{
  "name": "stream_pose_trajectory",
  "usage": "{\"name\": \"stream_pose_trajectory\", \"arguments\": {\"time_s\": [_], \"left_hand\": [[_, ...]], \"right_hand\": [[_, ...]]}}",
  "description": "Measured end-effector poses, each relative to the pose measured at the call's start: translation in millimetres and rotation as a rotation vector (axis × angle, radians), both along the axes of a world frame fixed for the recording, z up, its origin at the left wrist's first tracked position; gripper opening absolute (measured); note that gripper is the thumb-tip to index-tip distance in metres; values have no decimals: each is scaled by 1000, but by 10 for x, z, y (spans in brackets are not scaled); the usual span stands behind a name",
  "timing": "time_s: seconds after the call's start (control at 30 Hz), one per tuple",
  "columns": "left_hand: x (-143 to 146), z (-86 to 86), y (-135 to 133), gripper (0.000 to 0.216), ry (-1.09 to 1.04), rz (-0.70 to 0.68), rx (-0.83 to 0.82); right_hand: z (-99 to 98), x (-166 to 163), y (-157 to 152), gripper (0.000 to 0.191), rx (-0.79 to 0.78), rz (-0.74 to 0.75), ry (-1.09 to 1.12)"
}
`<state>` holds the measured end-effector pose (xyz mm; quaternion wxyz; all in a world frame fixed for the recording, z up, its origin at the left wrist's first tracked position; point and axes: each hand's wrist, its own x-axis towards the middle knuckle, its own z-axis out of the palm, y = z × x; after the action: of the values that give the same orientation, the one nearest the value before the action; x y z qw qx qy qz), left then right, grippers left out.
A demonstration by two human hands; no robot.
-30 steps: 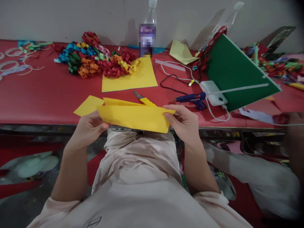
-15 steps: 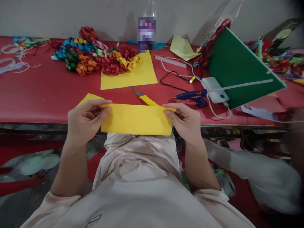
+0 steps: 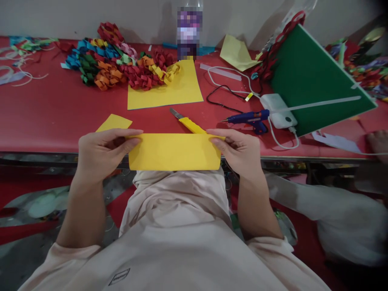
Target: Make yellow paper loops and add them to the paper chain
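A folded yellow paper strip is held level over the near edge of the red table. My left hand pinches its left end, fingers closed along the top fold. My right hand pinches the right end the same way. Just behind the strip lies a yellow-handled utility knife. A small yellow paper piece lies on the table behind my left hand.
A yellow sheet and a heap of coloured folded-paper chains lie further back. A blue glue gun, white power adapter with cables, a tilted green board and a bottle stand right. Another person's hand shows at the right edge.
The loosely open yellow paper has been folded flat into a strip. My left hand moved from below it up onto its left end; the strip now sits level.
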<state>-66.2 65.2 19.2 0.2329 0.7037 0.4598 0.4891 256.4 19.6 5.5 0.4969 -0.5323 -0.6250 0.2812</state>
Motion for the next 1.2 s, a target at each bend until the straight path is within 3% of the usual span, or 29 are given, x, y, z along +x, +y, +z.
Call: {"name": "stream_pose_trajectory", "arguments": {"time_s": [0.17,0.3,0.43,0.6,0.67,0.77,0.87,0.97,1.1,1.2], "left_hand": [[-9,-8,27,17,59,21,83],[-150,-77,209,13,147,4,393],[-527,-216,368,22,305,-161,626],[-989,-403,212,29,502,-200,570],[-1108,-492,145,34,556,-289,527],[-1205,-603,123,41,597,-421,360],[-1136,-588,135,29,666,-372,337],[-848,-438,128,23,806,-250,394],[-353,-282,178,25,1004,-211,280],[-153,-329,282,37,1033,-171,307]], "right_hand": [[6,2,44,27,46,23,-43],[-6,-65,150,15,231,-16,-246],[-240,-234,252,21,386,14,-323],[-633,-419,283,26,447,163,-456],[-671,-440,288,30,420,265,-534],[-576,-438,283,32,328,361,-606],[-399,-462,238,30,262,366,-636],[-252,-567,198,31,228,342,-784],[-167,-784,260,35,239,340,-1007],[-161,-907,358,34,219,382,-1003]]}}
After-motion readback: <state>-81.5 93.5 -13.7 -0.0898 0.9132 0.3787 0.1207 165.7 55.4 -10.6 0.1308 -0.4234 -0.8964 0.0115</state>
